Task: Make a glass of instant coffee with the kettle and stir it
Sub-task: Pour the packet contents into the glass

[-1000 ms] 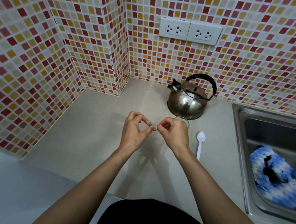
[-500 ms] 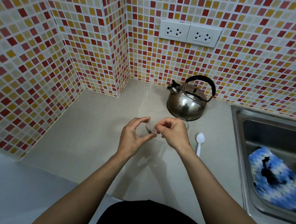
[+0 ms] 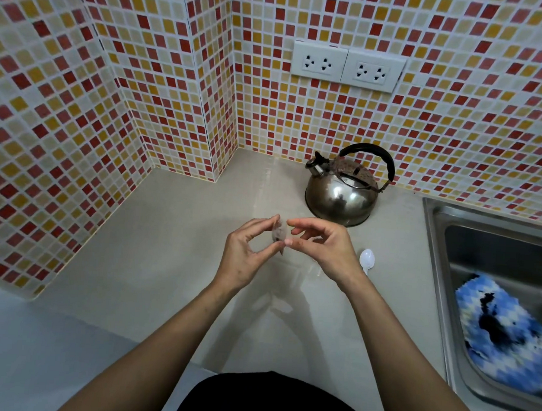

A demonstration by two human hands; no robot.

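A small clear coffee sachet (image 3: 279, 235) with dark granules is pinched upright between the thumb and fingers of my left hand (image 3: 245, 254). My right hand (image 3: 320, 248) is right beside it, thumb tip against the sachet's lower right edge and forefinger at its top. Both hands hover above the counter in front of the steel kettle (image 3: 342, 196), which has a black handle. A white plastic spoon (image 3: 366, 260) lies on the counter just right of my right hand. My right hand hides the glass.
A beige counter (image 3: 167, 247) sits in a corner of mosaic-tiled walls. Two wall sockets (image 3: 347, 66) are above the kettle. A steel sink (image 3: 434, 245) at the right holds a blue and white cloth (image 3: 501, 337).
Both hands have shifted slightly left and up. The sachet now stands upright in my left fingers. The glass rim seen earlier behind my right hand is now covered.
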